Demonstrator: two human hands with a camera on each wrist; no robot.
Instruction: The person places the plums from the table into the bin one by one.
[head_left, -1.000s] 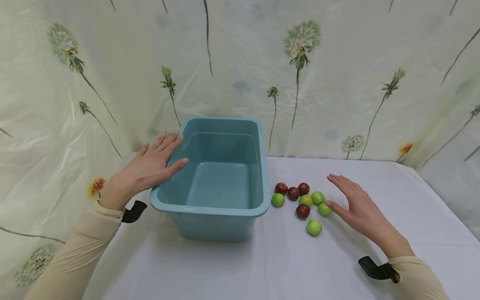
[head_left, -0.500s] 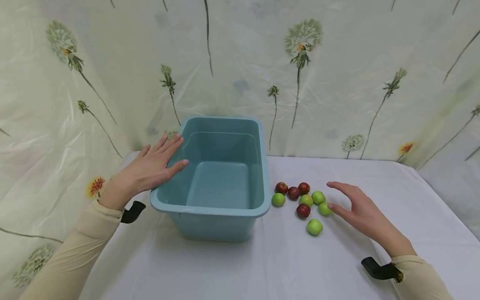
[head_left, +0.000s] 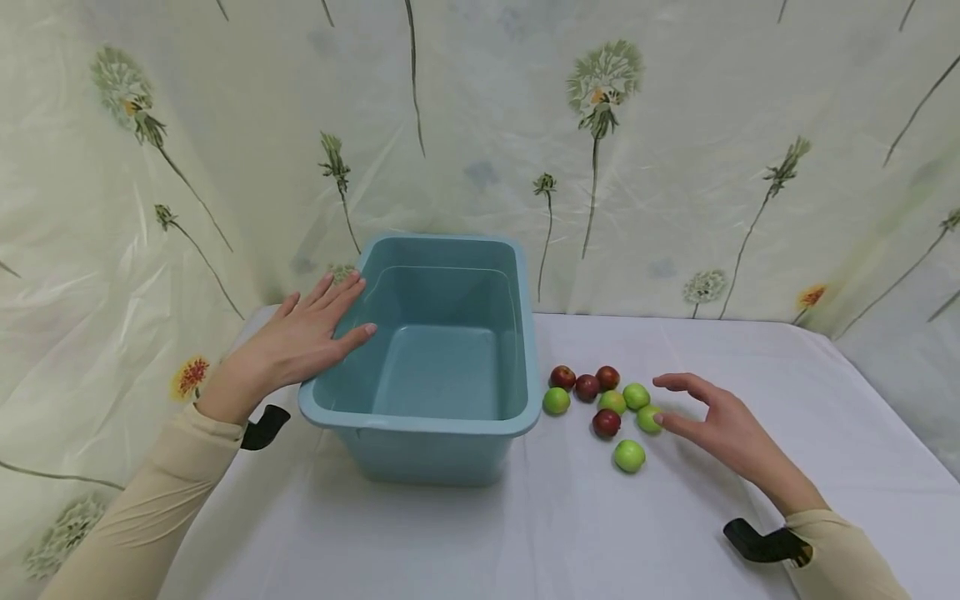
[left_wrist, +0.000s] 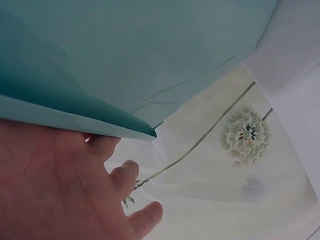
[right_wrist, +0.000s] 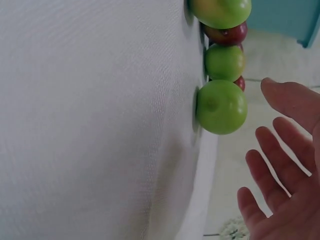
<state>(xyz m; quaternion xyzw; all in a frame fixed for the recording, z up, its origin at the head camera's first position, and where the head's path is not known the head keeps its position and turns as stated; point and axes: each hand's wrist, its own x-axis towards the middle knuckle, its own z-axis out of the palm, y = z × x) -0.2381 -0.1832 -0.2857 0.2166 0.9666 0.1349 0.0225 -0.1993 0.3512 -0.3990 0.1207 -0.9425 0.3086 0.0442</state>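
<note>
My left hand point(head_left: 296, 337) lies on the left rim of a blue-green plastic tub point(head_left: 420, 425), fingers straight and spread, thumb over the inside. In the left wrist view the palm point(left_wrist: 55, 180) is against the tub's rim point(left_wrist: 75, 122). My right hand point(head_left: 731, 433) hovers just right of a group of small red and green apples, fingers apart and holding nothing. Its thumb overlaps the rightmost green apple point(head_left: 648, 419) in the head view. The right wrist view shows a green apple point(right_wrist: 221, 107) closest to that hand, with a gap between them.
Several more apples lie right of the tub, among them a red apple point(head_left: 606, 423), a green apple point(head_left: 557, 401) beside the tub, and a green apple point(head_left: 629, 456) nearest me. A white cloth point(head_left: 570, 533) covers the table. A flower-patterned sheet point(head_left: 480, 108) hangs behind.
My right hand has lowered slightly toward the rightmost green apple, its fingers bending a little more. The left hand stays on the tub's rim, and the apples have not moved.
</note>
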